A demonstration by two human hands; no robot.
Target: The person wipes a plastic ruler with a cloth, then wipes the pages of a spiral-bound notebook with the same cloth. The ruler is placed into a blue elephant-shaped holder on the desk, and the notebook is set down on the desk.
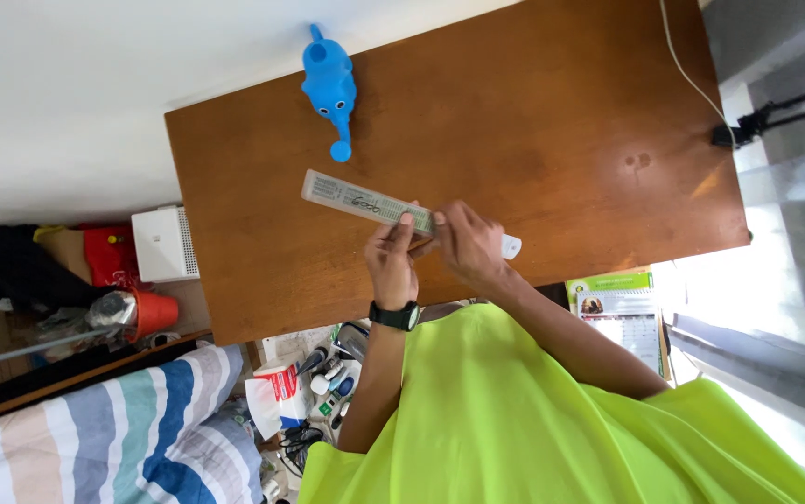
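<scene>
Clutter of bedding [113, 429] and a white box [165, 244] fills the lower left. At upper centre a blue elephant watering can [329, 86] stands on the wooden table [561, 140]. Mid-frame, the left hand [393, 261] and right hand [469, 245] pinch a long clear ruler [365, 202], its axis slanting upper left to lower right.

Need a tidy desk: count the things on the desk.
2: a blue elephant watering can at the far edge, and a long box held by both hands.

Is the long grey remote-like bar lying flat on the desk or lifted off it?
Cannot tell for sure: the long grey bar stretches over the brown desk, one end gripped by left hand and right hand.
</scene>
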